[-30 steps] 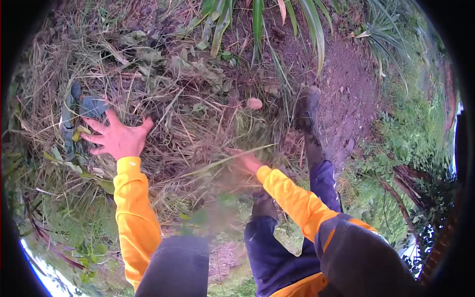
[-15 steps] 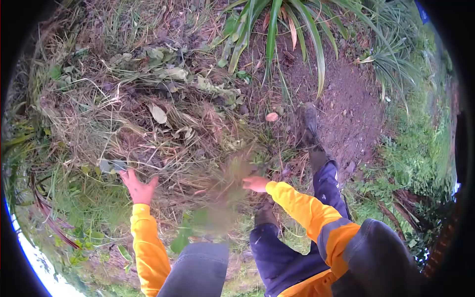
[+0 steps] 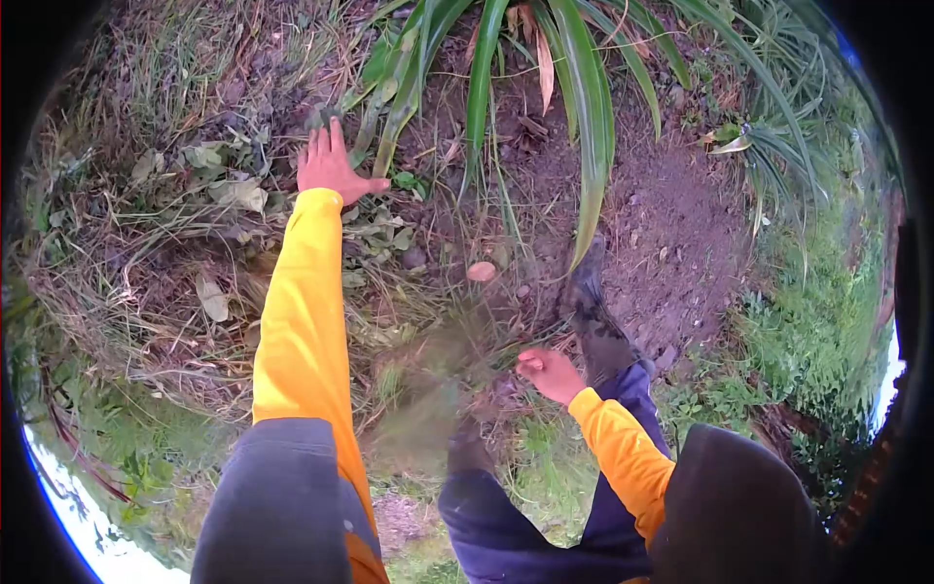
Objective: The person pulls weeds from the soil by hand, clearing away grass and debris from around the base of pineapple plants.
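**Left hand shifted up to the long-leaved plant; right hand curled, contents unclear**

- Left: our left hand (image 3: 334,167) has moved from the lower-left grass to the far side of the mat, next to the long-leaved plant (image 3: 595,127). Palm down, fingers straight, thumb out to the right. It's in among the wilted leaves (image 3: 375,234), with something grey-green at the fingertips. No grip visible.
- Right: our right hand (image 3: 550,375) is further right of the pinkish lump (image 3: 482,272) than half a second ago, and now near the boot (image 3: 605,352). Fingers are bent in toward the palm. Can't tell whether they hold any strands; the patch to their left is blurred.
- Material: the dry grass (image 3: 161,331) lies in a tangled mat left of centre, a pale leaf (image 3: 212,297) on top. Wilted leaves run along its far edge, up toward the plant. Bare soil (image 3: 671,234) is to the right.
- Meaning: our left arm's reach now covers the mat's far edge, by our read. Hands are well apart, so they don't look to be working the same spot.
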The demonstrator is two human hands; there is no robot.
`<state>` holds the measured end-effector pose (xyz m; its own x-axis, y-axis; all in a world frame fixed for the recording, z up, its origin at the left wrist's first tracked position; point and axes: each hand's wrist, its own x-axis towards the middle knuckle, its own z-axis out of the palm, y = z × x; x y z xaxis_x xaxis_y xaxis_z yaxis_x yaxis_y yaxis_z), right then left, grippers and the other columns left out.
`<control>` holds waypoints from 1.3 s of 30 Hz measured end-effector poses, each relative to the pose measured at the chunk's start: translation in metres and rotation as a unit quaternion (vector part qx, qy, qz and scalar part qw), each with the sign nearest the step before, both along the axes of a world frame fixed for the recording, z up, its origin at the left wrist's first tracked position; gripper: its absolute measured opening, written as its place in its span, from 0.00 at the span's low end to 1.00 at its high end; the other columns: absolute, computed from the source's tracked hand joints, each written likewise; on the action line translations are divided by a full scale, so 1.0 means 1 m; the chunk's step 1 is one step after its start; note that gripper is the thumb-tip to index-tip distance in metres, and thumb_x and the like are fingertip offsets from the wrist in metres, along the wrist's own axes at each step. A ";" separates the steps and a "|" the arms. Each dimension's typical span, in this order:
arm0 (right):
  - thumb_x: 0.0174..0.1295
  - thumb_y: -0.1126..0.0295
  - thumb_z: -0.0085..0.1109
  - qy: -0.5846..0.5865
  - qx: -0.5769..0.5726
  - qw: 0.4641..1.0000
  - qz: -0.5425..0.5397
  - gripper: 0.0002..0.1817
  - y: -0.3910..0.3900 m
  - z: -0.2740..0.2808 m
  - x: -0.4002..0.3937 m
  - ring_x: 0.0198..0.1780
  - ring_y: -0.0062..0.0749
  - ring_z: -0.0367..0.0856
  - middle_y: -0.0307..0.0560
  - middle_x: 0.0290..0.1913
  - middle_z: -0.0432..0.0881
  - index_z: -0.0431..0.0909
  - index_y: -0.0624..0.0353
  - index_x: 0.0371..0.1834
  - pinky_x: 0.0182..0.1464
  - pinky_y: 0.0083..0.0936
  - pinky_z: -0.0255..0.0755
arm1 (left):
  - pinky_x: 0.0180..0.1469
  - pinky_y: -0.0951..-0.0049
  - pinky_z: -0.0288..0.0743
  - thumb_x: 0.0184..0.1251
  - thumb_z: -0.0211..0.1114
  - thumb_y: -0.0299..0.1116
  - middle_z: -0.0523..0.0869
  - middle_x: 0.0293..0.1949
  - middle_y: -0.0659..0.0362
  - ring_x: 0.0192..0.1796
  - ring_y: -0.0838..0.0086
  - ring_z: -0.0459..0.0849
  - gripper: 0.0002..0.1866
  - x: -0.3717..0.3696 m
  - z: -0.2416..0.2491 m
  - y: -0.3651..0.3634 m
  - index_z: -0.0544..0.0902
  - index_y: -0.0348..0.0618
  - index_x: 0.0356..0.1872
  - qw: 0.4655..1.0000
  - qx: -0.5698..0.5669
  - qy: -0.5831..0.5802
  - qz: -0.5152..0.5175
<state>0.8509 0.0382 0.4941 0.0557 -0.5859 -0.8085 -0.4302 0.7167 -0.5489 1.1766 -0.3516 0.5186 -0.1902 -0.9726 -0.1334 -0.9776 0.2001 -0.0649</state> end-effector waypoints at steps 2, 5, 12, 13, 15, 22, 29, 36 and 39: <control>0.70 0.63 0.67 -0.005 -0.004 1.000 0.006 0.15 -0.009 0.008 -0.010 0.51 0.36 0.92 0.50 0.48 0.93 0.88 0.58 0.55 0.58 0.30 0.81 | 0.79 0.49 0.60 0.41 0.80 0.75 0.77 0.71 0.45 0.75 0.52 0.72 0.77 -0.001 -0.021 0.013 0.54 0.31 0.84 0.995 0.073 -0.038 0.050; 0.70 0.61 0.67 -0.088 -0.041 0.979 -0.179 0.16 0.014 -0.020 -0.005 0.51 0.37 0.92 0.49 0.47 0.93 0.87 0.58 0.55 0.58 0.32 0.81 | 0.79 0.46 0.59 0.50 0.74 0.75 0.80 0.66 0.46 0.72 0.51 0.73 0.64 0.019 -0.030 0.058 0.67 0.32 0.79 0.991 0.098 -0.089 0.016; 0.70 0.61 0.67 -0.071 -0.025 0.995 -0.066 0.17 0.008 0.006 0.015 0.47 0.36 0.91 0.48 0.44 0.92 0.87 0.58 0.56 0.56 0.31 0.81 | 0.87 0.47 0.39 0.60 0.64 0.75 0.74 0.74 0.41 0.81 0.46 0.62 0.55 0.080 -0.010 0.182 0.73 0.33 0.75 0.955 0.191 -0.170 -0.153; 0.70 0.60 0.67 -0.085 -0.027 0.993 -0.071 0.17 0.008 0.006 0.016 0.47 0.37 0.92 0.49 0.44 0.92 0.87 0.58 0.56 0.56 0.31 0.81 | 0.88 0.47 0.35 0.61 0.63 0.74 0.66 0.80 0.43 0.86 0.50 0.53 0.57 0.072 0.005 0.185 0.69 0.32 0.78 0.945 0.214 -0.194 -0.154; 0.69 0.58 0.68 -0.099 -0.021 0.992 -0.079 0.19 -0.002 0.003 0.008 0.49 0.40 0.92 0.51 0.45 0.92 0.86 0.57 0.57 0.56 0.34 0.82 | 0.88 0.45 0.34 0.59 0.68 0.69 0.67 0.80 0.41 0.85 0.48 0.56 0.54 0.044 0.026 0.180 0.71 0.32 0.76 0.935 0.200 -0.242 -0.165; 0.71 0.60 0.68 -0.052 -0.095 0.989 -0.104 0.16 -0.066 0.015 -0.032 0.50 0.42 0.93 0.53 0.46 0.93 0.88 0.57 0.56 0.57 0.34 0.82 | 0.67 0.52 0.80 0.61 0.60 0.16 0.83 0.63 0.39 0.63 0.41 0.83 0.30 -0.200 0.027 0.056 0.76 0.33 0.68 0.922 0.032 0.346 -0.171; 0.76 0.73 0.64 -0.107 -0.068 0.984 -0.124 0.12 -0.085 0.013 -0.059 0.53 0.25 0.89 0.45 0.48 0.92 0.84 0.61 0.59 0.58 0.24 0.79 | 0.78 0.54 0.68 0.64 0.63 0.22 0.71 0.72 0.30 0.75 0.40 0.71 0.39 -0.304 -0.075 -0.082 0.60 0.14 0.75 0.955 -0.149 0.247 0.071; 0.77 0.74 0.62 -0.186 -0.037 0.958 -0.213 0.14 -0.101 0.027 -0.052 0.52 0.27 0.89 0.47 0.50 0.92 0.82 0.70 0.60 0.59 0.24 0.80 | 0.63 0.47 0.81 0.74 0.62 0.29 0.81 0.60 0.32 0.60 0.39 0.85 0.30 -0.313 -0.077 -0.098 0.65 0.24 0.72 0.894 -0.056 0.367 0.249; 0.79 0.67 0.61 -0.183 -0.035 0.966 -0.180 0.18 -0.103 0.025 -0.050 0.55 0.29 0.90 0.50 0.51 0.92 0.81 0.70 0.62 0.62 0.25 0.78 | 0.58 0.42 0.81 0.81 0.57 0.38 0.84 0.54 0.33 0.54 0.36 0.86 0.20 -0.311 -0.090 -0.104 0.74 0.30 0.61 0.884 -0.068 0.365 0.285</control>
<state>0.8011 -0.0646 0.5195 0.1118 -0.6729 -0.7312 0.0718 0.7394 -0.6694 0.8654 -0.4557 0.4285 0.3483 -0.9359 -0.0525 -0.7086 -0.2995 0.6389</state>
